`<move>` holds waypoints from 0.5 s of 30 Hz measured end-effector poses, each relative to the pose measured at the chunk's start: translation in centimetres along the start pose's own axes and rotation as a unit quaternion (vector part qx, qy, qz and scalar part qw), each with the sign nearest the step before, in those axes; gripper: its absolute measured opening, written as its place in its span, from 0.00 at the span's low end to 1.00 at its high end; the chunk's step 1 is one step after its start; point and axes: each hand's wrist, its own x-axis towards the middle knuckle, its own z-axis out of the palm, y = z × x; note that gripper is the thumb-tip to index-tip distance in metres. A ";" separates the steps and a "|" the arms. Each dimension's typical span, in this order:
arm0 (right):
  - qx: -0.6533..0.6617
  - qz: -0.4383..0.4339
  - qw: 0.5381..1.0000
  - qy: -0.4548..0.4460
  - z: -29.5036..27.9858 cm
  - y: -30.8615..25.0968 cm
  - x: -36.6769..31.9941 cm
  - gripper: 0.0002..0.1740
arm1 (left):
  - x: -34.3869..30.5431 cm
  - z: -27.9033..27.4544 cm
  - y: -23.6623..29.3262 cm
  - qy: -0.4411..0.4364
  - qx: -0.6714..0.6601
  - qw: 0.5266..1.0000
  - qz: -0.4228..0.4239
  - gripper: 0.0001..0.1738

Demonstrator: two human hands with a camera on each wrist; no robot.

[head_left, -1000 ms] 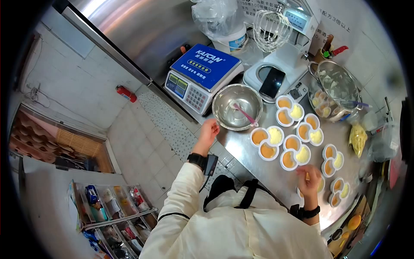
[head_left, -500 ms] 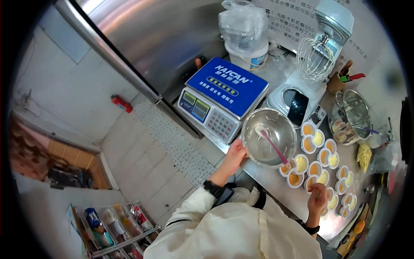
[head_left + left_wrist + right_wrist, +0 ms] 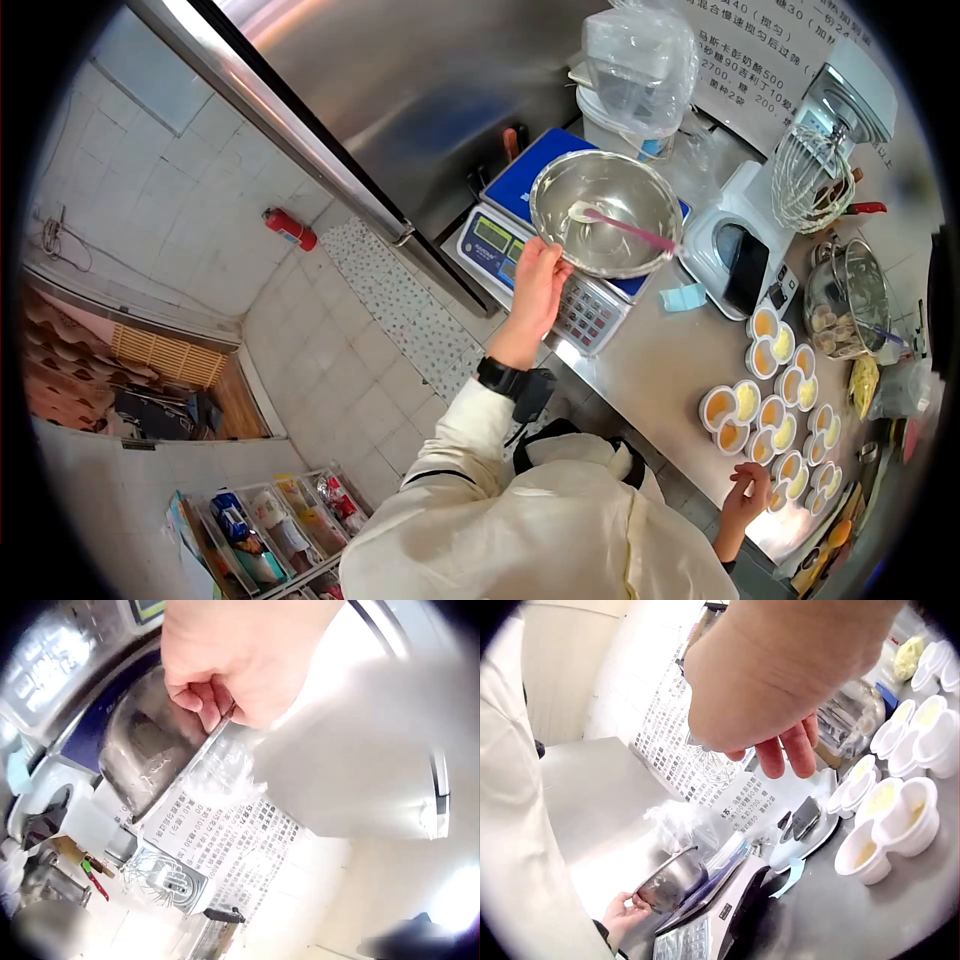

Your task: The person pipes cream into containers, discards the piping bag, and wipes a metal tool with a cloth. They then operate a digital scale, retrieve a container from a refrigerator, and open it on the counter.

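My left hand point(image 3: 541, 285) pinches the near rim of a metal mixing bowl point(image 3: 640, 180), thumb on top and fingers curled under it in the left wrist view. The bowl overlaps the blue top of the kitchen scale point(image 3: 530, 185) and tilts in the right wrist view. Inside lies a spatula with a pink handle point(image 3: 630, 232), its pale end smeared with cream. Low at the table's front edge, my right hand point(image 3: 745, 497) hangs with loosely curled fingers and holds nothing. Nearest to it are white three-part cups point(image 3: 788, 480) with orange and pale yellow fillings.
Several more filled cups point(image 3: 730, 418) stand on the steel table point(image 3: 650, 350). Behind are a stand mixer point(image 3: 850, 95) with a whisk, a black phone point(image 3: 747, 272), a large metal pot point(image 3: 850, 290) and a bagged white tub point(image 3: 610, 125). A light-blue slip point(image 3: 683, 297) lies beside the scale.
My left hand has reached the bowl, gripped its rim and carried it from the table to over the scale, uncovering the light-blue slip. My right hand stays near the cups. The head view has shifted.
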 end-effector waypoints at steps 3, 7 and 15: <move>-0.015 -0.019 1.000 0.009 -0.4 -0.7 1.7 0.07 | 1.7 -0.7 -0.9 0.023 -0.011 1.000 0.001 0.05; -0.016 -0.049 0.998 0.026 -0.2 -0.9 3.4 0.08 | 1.7 -1.7 -0.7 0.019 0.011 0.999 -0.035 0.05; -0.016 -0.055 0.998 0.018 0.7 -1.5 4.6 0.09 | -7.2 -6.4 -3.4 -0.019 0.324 0.940 -0.103 0.08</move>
